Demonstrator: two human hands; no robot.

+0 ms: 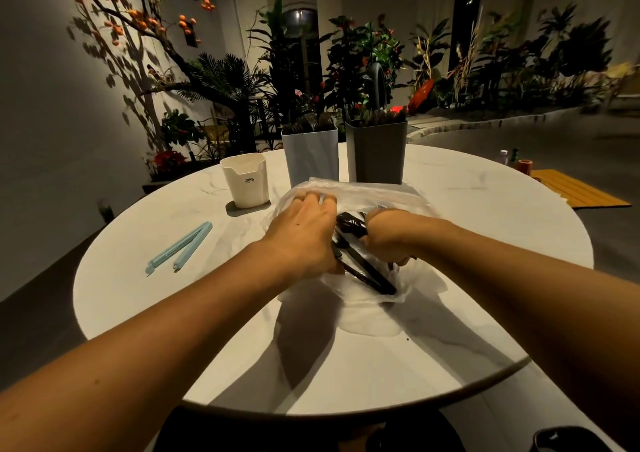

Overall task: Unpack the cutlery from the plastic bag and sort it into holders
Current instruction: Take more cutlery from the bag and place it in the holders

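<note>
The black cutlery [363, 261] lies in the plastic bag [374, 192] at mid-table, handles running near-right to far-left between the hands (holders stand beyond), the right hand [388, 237] curled around it and nearer, the left hand [304, 230] spread flat on the bag.

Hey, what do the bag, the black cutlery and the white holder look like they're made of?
Bag: thin clear plastic film, crinkled and see-through.
Black cutlery: probably plastic, uniformly black with a slight sheen.
White holder: apparently matte moulded plastic, smooth with rounded corners; ceramic can't be ruled out.
</note>
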